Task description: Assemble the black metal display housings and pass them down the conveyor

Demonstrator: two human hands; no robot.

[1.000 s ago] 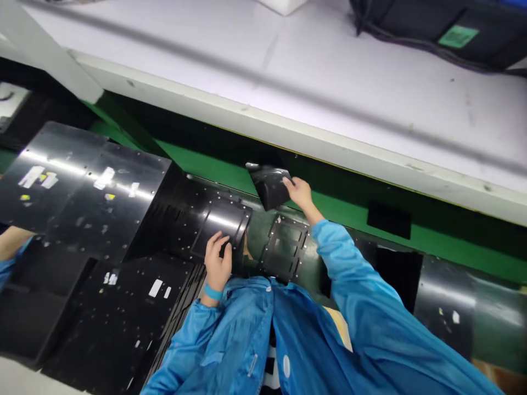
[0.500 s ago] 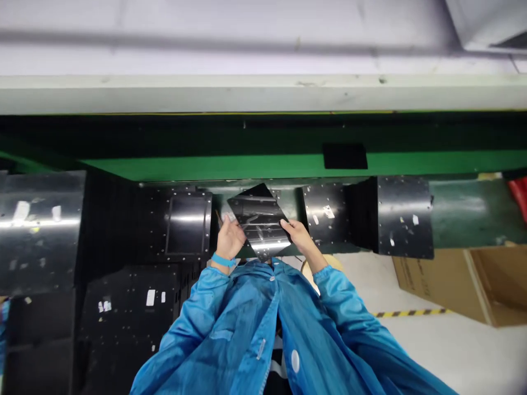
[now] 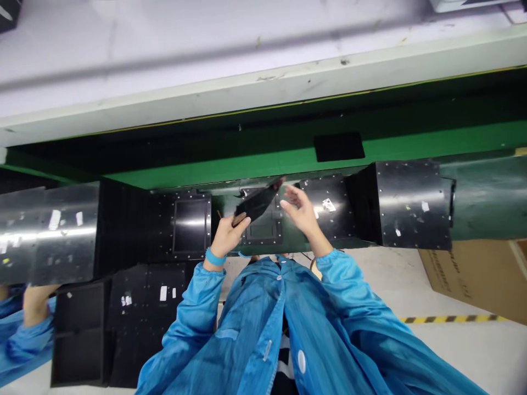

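My left hand [image 3: 229, 231] grips the lower left end of a thin black sheet [image 3: 256, 204], its thumb on top. The sheet is tilted up, its far end blurred. To the right of it, my right hand [image 3: 302, 211] is apart from the sheet, fingers spread and slightly smeared, holding nothing. Under the sheet, a dark framed panel with small screws [image 3: 263, 240] lies on the green bench. Left of my left hand is another black panel with a raised frame [image 3: 190, 225].
Black boxes stand at the left [image 3: 69, 230] and right [image 3: 414, 206]. A black tray [image 3: 78, 340] is at lower left, beside another person's blue-sleeved arm [image 3: 28, 340]. A black rectangle [image 3: 340, 147] sits on the green ledge. A cardboard box [image 3: 473, 274] stands on the floor at right.
My right hand has let go of the black sheet and opened. The sheet has tipped from face-on to nearly edge-on in my left hand. The framed panel beneath now shows. The view has tilted.
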